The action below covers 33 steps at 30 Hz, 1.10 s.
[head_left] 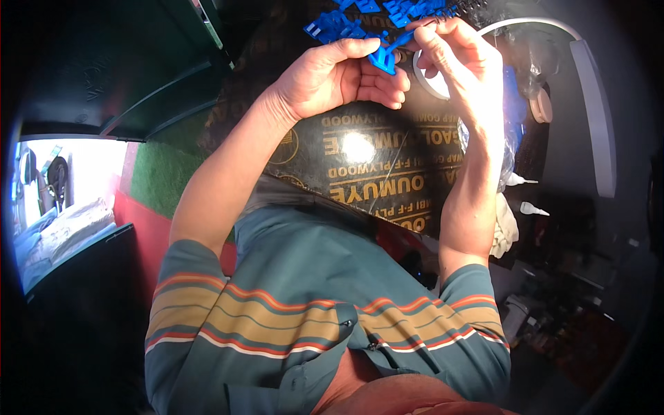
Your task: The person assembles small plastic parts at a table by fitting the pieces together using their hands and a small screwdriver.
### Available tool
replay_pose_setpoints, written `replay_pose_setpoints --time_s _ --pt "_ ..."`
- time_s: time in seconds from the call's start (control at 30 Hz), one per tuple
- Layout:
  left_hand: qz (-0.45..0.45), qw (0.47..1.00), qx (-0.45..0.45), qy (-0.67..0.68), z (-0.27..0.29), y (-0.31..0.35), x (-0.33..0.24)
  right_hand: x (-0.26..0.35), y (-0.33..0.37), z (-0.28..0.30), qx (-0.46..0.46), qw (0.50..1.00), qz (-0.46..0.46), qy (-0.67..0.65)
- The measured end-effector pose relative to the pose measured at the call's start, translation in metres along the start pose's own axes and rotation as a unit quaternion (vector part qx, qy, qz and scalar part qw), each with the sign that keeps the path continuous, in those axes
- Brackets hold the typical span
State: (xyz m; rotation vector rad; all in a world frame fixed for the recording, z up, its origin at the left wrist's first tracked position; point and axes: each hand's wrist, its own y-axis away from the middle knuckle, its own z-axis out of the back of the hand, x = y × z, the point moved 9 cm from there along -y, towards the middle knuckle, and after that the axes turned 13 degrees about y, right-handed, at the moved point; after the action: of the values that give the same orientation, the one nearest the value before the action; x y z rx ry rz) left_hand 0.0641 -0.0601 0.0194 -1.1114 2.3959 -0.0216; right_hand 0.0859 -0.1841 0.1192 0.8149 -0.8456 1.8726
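Observation:
A small blue plastic part (384,62) with a narrow stem is pinched between the thumb and fingers of my left hand (325,79), whose other fingers curl below it. The stem points up and right to the fingertips of my right hand (474,66). These fingers are closed in a pinch, and a thin dark bit shows between them, too small to name. Just beyond both hands lie several more blue plastic parts (339,28). Dark coil springs (477,5) lie in a heap past my right hand.
The work surface is a dark printed plywood board (311,152). A white ring (432,77) lies partly behind my right hand. To the right are a white curved lamp arm (595,104), clear plastic bags, white nozzle tips (532,209) and a pale glove (506,228). A dark green panel (104,62) stands left.

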Motion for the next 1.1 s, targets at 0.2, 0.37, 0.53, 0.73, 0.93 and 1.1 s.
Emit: replay_pose_setpoints --time_s 0.2,0.37,0.53,0.73,0.93,1.1 --pt "0.024 0.997 -0.029 0.062 0.006 -0.005 0.009 -0.003 0.000 0.011 -0.030 0.998 -0.049 0.036" --pt "0.017 0.997 -0.014 0.073 0.002 -0.009 0.013 -0.022 -0.002 0.002 0.031 0.999 -0.017 -0.006" --pt "0.030 0.998 0.002 0.062 0.004 -0.017 0.025 -0.027 -0.001 0.012 0.039 0.998 -0.037 0.038" --pt "0.010 0.997 -0.075 0.016 0.014 -0.003 0.003 -0.013 -0.011 0.018 -0.044 0.996 -0.011 0.079" --pt "-0.132 0.965 -0.207 -0.096 0.045 0.001 -0.025 -0.059 -0.017 0.058 -0.169 0.946 -0.026 0.275" --pt "-0.183 0.938 -0.282 -0.085 0.063 0.011 -0.035 -0.095 -0.031 0.052 -0.202 0.913 -0.032 0.353"
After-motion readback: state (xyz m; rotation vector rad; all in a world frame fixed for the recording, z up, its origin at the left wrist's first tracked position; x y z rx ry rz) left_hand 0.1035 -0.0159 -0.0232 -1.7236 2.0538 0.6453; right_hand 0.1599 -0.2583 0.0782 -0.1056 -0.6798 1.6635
